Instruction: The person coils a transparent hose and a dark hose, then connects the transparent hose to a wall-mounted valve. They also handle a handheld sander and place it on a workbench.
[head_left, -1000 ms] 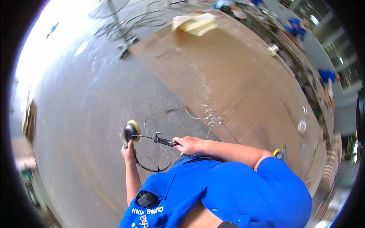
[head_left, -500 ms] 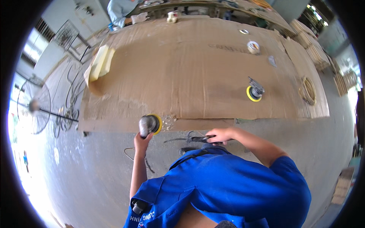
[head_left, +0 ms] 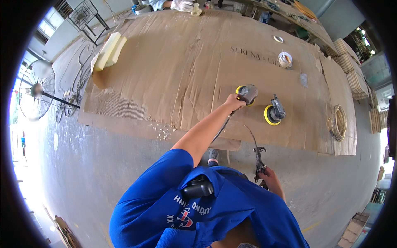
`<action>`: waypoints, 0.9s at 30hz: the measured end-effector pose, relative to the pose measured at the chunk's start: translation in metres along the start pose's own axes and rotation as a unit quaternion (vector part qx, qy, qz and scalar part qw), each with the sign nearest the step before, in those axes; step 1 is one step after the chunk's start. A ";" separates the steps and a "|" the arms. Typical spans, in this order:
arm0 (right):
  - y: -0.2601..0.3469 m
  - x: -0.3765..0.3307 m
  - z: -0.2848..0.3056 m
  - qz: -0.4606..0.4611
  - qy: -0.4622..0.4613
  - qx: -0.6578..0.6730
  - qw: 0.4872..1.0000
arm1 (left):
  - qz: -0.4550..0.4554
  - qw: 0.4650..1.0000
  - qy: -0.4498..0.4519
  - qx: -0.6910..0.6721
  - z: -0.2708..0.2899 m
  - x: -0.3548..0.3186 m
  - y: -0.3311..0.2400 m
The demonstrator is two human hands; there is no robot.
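**One sander (head_left: 249,92) held at the cardboard sheet (head_left: 178,82), a second nearby**

The grey, yellow-rimmed sander is gripped by the left hand (head_left: 235,102), whose fingers are curled around its near side. It is held over the right half of the cardboard sheet; whether its pad is touching cannot be told. A dark hose (head_left: 222,130) is seen trailing from it toward the person. Just to its right, a second sander (head_left: 276,112) is rested on the cardboard. By the right hand (head_left: 271,178), near the waist, a black tool (head_left: 259,163) with a thin, curved tip is held, the fingers wrapped around its lower part. Toward the far right, a white tub (head_left: 285,60) and a tape ring (head_left: 278,39) are placed, with a coil (head_left: 340,124) by the right edge. Pale scraps (head_left: 162,131) are scattered along the near edge. At the far edge, a co-worker's white-gloved hand (head_left: 182,5) is seen.
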State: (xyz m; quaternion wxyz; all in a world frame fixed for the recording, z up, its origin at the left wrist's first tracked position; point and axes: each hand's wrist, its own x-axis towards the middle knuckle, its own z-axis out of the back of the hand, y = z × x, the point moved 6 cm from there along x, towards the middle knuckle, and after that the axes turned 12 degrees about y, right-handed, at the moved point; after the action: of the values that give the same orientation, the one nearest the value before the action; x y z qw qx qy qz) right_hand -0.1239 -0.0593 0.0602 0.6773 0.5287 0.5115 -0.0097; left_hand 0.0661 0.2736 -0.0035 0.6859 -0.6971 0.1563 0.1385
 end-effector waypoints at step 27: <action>0.074 0.060 0.009 0.046 0.124 -0.049 0.990 | 0.025 0.905 -0.398 -0.147 0.153 -0.140 0.068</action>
State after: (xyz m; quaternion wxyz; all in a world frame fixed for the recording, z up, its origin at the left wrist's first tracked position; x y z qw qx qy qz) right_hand -0.0480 -0.0022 0.0695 0.6330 0.5155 0.5666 0.1123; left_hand -0.0858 0.4298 -0.0114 0.5773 -0.6725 -0.1350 0.4429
